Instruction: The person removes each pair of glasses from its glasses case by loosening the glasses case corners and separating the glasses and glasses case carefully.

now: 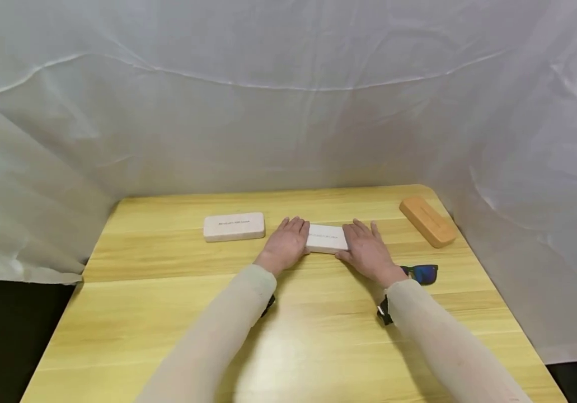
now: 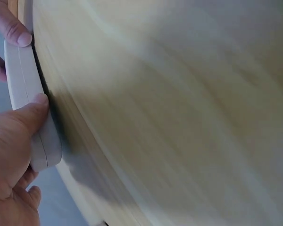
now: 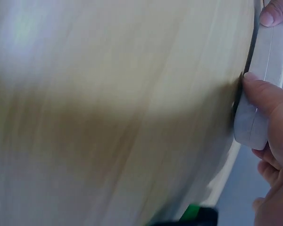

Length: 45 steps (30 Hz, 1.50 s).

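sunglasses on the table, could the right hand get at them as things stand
Probably yes: the sunglasses lie close to the right hand, with no other object seen between them. But that hand grips one end of the white glasses case and would likely need to let go first.

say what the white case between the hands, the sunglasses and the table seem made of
White case: matte, likely a stiff shell, perhaps leather-like covering, given its smooth pale sides. Sunglasses: probably plastic, dark frame; shiny lenses showing blue reflection. Table: wood or laminate, slightly glossy, from streaky grain and glare.
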Tool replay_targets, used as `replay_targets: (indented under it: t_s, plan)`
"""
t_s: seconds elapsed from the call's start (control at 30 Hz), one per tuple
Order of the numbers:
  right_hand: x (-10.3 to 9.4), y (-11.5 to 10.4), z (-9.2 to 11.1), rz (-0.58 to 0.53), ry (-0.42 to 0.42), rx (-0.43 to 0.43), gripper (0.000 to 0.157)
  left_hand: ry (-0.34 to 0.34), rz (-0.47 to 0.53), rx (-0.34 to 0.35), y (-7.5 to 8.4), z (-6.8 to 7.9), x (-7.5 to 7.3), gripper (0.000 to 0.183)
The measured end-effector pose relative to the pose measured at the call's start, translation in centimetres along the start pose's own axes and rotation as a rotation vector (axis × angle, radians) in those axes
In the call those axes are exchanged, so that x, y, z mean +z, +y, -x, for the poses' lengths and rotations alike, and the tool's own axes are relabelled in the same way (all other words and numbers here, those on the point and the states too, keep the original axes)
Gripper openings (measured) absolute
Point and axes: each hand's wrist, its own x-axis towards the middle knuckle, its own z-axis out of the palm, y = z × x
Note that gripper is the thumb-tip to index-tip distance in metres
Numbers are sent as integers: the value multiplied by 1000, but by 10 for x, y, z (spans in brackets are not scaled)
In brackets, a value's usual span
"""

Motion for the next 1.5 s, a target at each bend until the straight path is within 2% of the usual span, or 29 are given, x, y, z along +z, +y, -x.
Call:
replay_targets:
  t_s: [0.33,0.53,0.8,1.1,1.27,1.5]
  plan:
    - [3,-24,-1,-41,49,-84,80,123,107,9,-21,31,3,83]
    - [6,-44,4,-15,71,-130,81,204,119,37,-31,58,7,82]
    - [10,-74,19,-37,66,-171,80,223,201,16,-33,103,12,82]
    - [8,-98,30,-97,91,-216,81,284,239,8,-34,139,15,79]
    - [10,-103,35,-104,96,-243,81,293,232,-6,-31,150,22,79]
    - [15,-98,41,-66,100,-237,81,311,192,-11,-23,147,31,77]
